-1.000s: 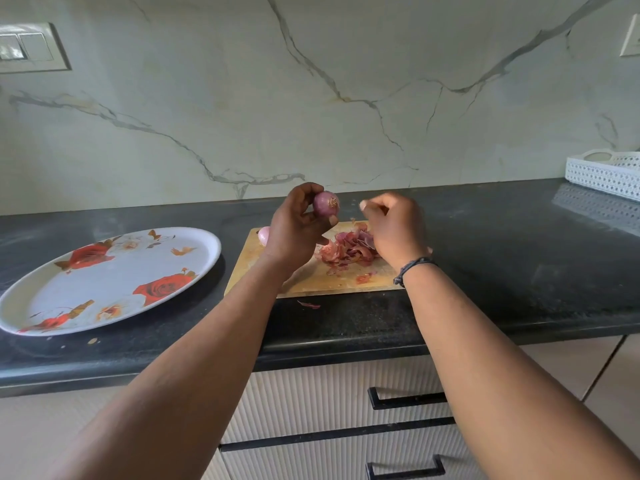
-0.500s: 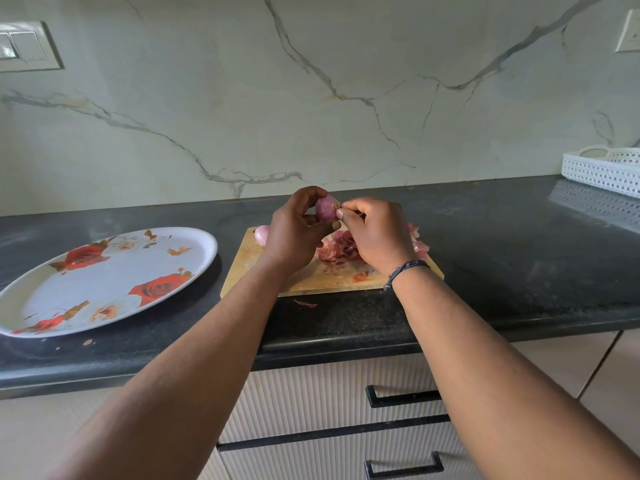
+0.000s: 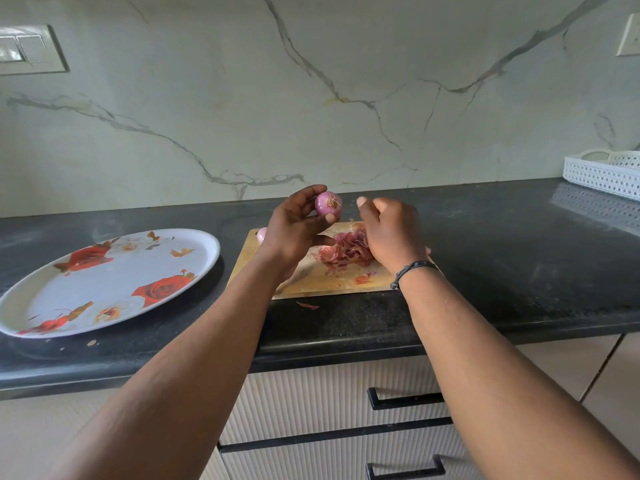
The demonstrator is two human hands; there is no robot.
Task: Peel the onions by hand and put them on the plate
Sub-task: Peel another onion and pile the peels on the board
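Head view, hands [image 3: 294, 226] holding onion [image 3: 328, 204], plate [image 3: 207, 268] apparently bare

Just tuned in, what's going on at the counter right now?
A person is peeling onions by hand. The left hand holds a small onion up above the cutting board, root end facing the camera. The right hand is curled beside it, not touching it. Peels are piled on the board. The floral plate holds no onions yet.

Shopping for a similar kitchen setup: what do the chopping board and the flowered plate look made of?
Chopping board: likely wood or bamboo, matte tan, stained and worn pale in patches. Flowered plate: probably melamine or plastic, smooth and slightly glossy with printed red roses; ceramic cannot be ruled out.
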